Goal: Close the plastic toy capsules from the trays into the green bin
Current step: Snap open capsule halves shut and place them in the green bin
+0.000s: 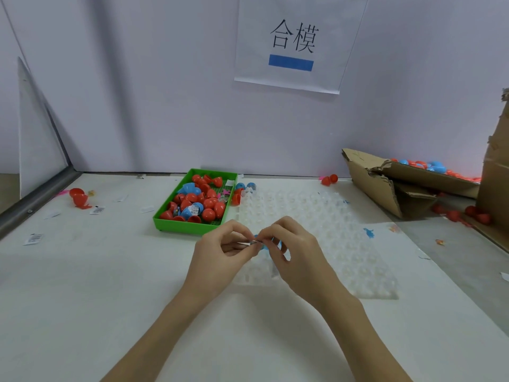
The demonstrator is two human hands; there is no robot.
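The left hand (220, 248) and right hand (289, 244) are meeting over the tray's (344, 244) near edge, fingertips pinching a blue capsule (265, 246) and small insert, probably tucking it in before closing. The bin (192, 227) is waiting far left.

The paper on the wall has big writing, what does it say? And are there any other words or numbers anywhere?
"合模": in big black characters on the white paper sheet stuck to the wall, above a plain blue bar.
Barcode-like marks: on small white slips lying on the table, too small to read.
A printed slip inside a blue capsule in the green bin: too blurred to read.
Nothing else readable.
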